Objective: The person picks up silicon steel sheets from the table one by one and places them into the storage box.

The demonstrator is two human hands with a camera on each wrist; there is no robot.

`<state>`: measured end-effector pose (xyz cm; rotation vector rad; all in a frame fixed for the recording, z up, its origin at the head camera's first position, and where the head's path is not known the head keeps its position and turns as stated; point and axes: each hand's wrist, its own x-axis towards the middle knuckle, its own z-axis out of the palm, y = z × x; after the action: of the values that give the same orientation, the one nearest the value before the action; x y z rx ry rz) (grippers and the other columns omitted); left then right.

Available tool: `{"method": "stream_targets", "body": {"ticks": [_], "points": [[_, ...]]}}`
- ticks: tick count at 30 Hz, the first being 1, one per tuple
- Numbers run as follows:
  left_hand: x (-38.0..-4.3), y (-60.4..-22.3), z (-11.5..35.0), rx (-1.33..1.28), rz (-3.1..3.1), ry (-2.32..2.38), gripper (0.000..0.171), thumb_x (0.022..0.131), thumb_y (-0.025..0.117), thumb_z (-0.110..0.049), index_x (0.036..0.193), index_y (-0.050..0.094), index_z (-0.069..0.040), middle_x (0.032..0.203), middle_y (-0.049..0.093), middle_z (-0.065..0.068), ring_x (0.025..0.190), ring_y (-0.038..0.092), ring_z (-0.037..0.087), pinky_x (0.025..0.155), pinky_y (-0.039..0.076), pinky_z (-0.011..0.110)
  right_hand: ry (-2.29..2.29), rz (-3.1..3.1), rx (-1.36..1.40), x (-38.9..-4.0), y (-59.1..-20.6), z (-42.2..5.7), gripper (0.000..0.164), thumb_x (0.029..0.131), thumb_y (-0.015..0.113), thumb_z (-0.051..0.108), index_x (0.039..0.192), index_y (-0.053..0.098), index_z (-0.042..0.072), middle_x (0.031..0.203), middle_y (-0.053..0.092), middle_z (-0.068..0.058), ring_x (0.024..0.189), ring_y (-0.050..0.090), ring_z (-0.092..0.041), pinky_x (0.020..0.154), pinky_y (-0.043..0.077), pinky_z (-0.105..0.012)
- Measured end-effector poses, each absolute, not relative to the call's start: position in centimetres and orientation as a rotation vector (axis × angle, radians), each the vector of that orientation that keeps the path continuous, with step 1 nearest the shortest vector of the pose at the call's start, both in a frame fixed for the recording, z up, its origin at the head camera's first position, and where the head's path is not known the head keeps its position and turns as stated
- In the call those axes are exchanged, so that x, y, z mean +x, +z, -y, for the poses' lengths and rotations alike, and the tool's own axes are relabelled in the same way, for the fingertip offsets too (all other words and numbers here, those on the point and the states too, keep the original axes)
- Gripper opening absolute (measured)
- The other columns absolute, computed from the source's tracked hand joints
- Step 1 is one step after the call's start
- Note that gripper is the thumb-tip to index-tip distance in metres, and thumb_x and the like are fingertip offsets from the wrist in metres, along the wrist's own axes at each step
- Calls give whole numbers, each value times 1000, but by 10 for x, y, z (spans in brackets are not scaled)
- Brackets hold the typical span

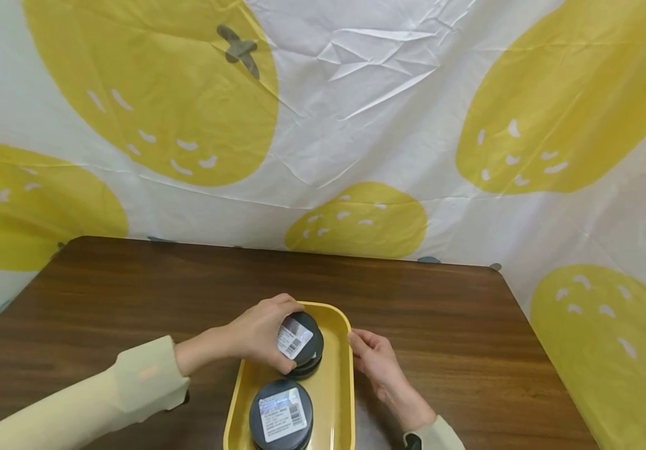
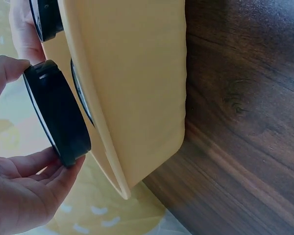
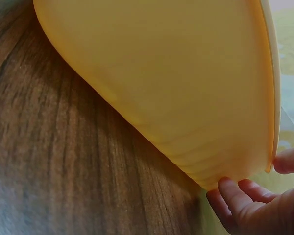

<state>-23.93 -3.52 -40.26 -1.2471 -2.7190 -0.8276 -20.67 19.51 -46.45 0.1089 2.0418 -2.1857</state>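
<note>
My left hand (image 1: 261, 334) grips a flat round black case (image 1: 302, 339) by its edges, thumb and fingers on opposite sides. A white printed label covers part of its top. In the left wrist view that case (image 2: 59, 112) is tilted just above the tray's rim. Beneath it, another black case (image 1: 305, 373) shows at the far end of the yellow tray (image 1: 332, 390). Nearer stands a stack of labelled black cases (image 1: 281, 415). My right hand (image 1: 381, 369) holds the tray's right side; in the right wrist view, its thumb meets the rim and its fingers (image 3: 232, 193) touch the outer wall.
The tray lies on a dark brown wooden table (image 1: 446, 331), running off the lower frame edge. A white cloth with yellow fruit prints (image 1: 356, 219) hangs behind the table and along both sides.
</note>
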Motion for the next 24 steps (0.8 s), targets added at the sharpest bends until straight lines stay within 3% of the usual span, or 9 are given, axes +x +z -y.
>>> {"method": "stream_targets", "body": {"ticks": [24], "points": [[-243, -408, 24, -1252, 2785, -772, 74, 50, 82, -29, 111, 59, 6, 101, 56, 7, 84, 53, 16, 73, 48, 25, -2196, -2022, 103, -208, -466, -197, 36, 97, 48, 9, 119, 48, -19, 96, 64, -11, 85, 62, -15, 75, 53, -27]]}}
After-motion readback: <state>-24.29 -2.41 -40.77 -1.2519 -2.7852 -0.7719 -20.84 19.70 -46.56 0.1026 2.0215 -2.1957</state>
